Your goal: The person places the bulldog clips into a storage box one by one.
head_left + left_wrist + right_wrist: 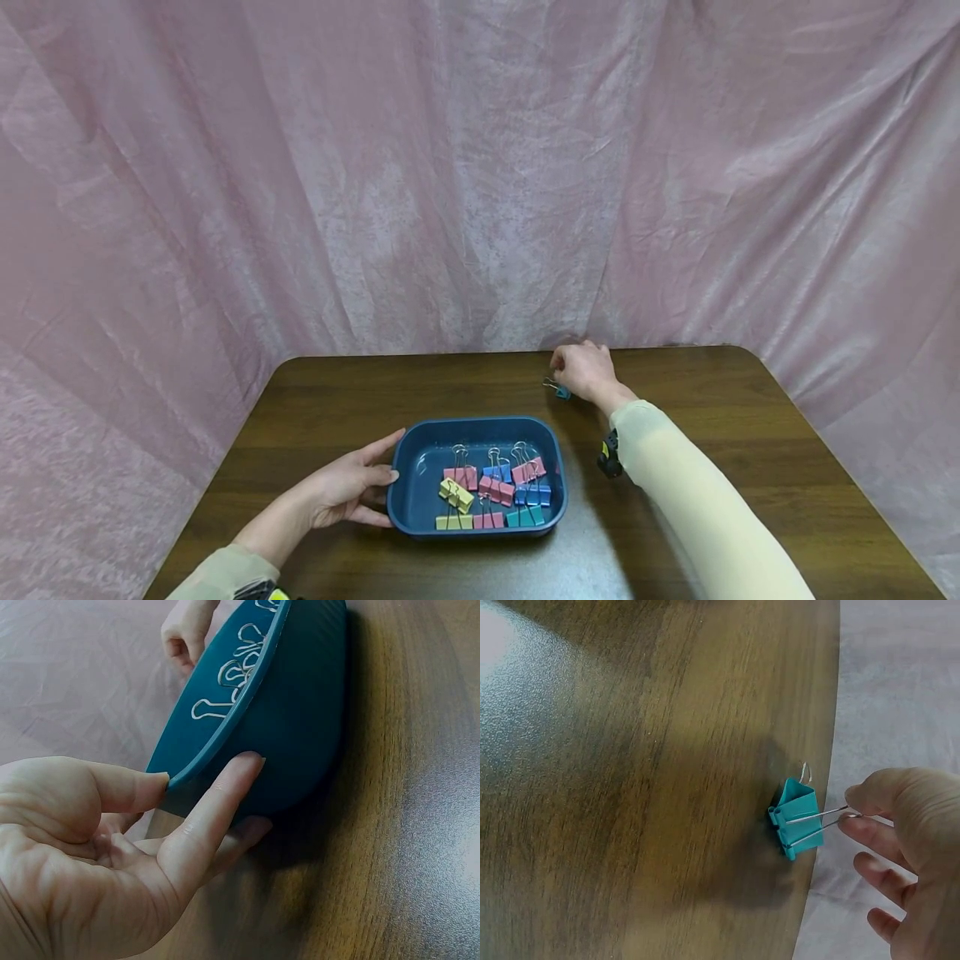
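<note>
My right hand (585, 368) is at the table's far edge and pinches a wire handle of a teal binder clip (801, 817) between thumb and index finger. The clip's teal body hangs tilted close over the wood, and its other wire loop points away. My left hand (345, 486) rests against the left end of a blue tray (420, 462), fingers spread and fairly straight along its rim and outer wall. Inside the tray lie several binder clips: pink clips (497, 490), yellow clips (455, 495), blue clips (532, 496) and a teal one (525, 517).
The tray stands on a dark brown wooden table (330, 400) with rounded far corners. A pink velvety curtain (480, 208) hangs right behind the far edge. Light glares off the wood near the tray's front.
</note>
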A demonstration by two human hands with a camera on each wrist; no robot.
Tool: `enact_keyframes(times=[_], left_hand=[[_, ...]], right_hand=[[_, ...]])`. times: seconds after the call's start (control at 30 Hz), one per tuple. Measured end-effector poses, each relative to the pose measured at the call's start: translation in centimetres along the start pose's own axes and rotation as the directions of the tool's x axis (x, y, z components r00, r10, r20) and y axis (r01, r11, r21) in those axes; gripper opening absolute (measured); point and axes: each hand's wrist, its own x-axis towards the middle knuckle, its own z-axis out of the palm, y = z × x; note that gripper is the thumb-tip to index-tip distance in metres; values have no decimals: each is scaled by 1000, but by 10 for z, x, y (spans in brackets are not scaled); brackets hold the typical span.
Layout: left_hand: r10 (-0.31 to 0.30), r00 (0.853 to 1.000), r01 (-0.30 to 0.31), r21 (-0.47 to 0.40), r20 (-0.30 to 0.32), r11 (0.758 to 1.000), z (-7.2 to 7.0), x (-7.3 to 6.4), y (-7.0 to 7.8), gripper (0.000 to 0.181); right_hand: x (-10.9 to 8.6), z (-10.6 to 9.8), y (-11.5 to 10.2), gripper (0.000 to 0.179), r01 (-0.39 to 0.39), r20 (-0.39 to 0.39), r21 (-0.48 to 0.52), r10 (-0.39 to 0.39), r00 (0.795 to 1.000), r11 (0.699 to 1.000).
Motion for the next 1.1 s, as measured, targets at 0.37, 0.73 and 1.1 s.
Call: enact_keyframes(times=[0.37,0.73,1.1], left_hand=[[3,1000,-3,-1,2,1000,1,0,1,74],[3,1000,-2,6,-7,1000,1,0,1,73],[-2,1000,2,6,-11,1000,2,-1,2,72]], right_hand=[[-3,-6,2,14,12,-28,2,-12,1000,1000],[-3,-13,10,5,35,-107,-20,-37,994,999],[-8,-29,3,5,69,-130,-3,-69,989,998]])
